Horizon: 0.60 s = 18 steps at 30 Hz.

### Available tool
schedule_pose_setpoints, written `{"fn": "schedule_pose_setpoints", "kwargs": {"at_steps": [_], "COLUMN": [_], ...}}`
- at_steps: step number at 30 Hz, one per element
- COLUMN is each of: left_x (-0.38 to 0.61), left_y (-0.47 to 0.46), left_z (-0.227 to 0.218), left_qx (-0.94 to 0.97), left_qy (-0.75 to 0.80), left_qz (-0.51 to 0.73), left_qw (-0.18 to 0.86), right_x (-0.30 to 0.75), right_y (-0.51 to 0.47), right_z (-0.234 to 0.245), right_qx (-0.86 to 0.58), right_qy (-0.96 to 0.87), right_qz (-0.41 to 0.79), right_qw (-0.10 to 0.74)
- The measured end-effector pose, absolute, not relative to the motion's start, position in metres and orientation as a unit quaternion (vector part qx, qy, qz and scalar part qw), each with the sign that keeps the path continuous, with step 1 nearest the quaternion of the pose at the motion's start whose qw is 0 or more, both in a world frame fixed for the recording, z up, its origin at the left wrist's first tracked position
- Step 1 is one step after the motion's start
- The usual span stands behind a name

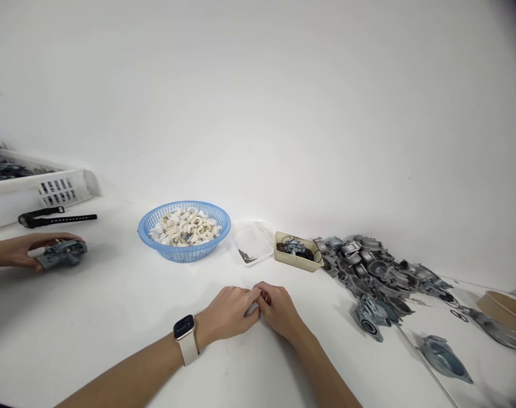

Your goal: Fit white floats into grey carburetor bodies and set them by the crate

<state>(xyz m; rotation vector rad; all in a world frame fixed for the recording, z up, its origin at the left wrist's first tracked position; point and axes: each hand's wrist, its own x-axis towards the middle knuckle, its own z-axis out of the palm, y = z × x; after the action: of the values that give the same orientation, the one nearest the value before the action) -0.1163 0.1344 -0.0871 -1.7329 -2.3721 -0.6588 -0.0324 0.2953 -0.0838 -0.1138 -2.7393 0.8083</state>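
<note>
My left hand [230,311], with a pale smartwatch [184,331] on its wrist, rests on the white table with its fingers curled. My right hand [278,309] lies right beside it, fingers curled too, and the fingertips of both hands meet in a pinch. Whatever sits between them is too small to make out. Beyond my hands stands a blue basket [149,226] of white ring-shaped parts.
A clear tray [253,241] and a beige tray [283,256] with small parts sit behind my hands. A pile of grey metal castings [377,269] spreads to the right. At left another person's hand [17,249] holds a grey casting [62,254], near a black strap [56,217] and a white crate [58,187].
</note>
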Motion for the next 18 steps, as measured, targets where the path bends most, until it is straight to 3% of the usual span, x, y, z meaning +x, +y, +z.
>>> {"fn": "schedule_pose_setpoints", "kwargs": {"at_steps": [18], "left_x": [-0.1159], "left_y": [0.1338], "left_z": [-0.0867], "left_qx": [-0.575], "left_qy": [-0.786], "left_qz": [-0.216], "left_qw": [0.067], "right_x": [-0.0326], "right_y": [0.2952], "right_z": [-0.0842], "right_qx": [-0.041], "right_qy": [-0.952], "right_qz": [0.268], "right_qw": [0.142]}}
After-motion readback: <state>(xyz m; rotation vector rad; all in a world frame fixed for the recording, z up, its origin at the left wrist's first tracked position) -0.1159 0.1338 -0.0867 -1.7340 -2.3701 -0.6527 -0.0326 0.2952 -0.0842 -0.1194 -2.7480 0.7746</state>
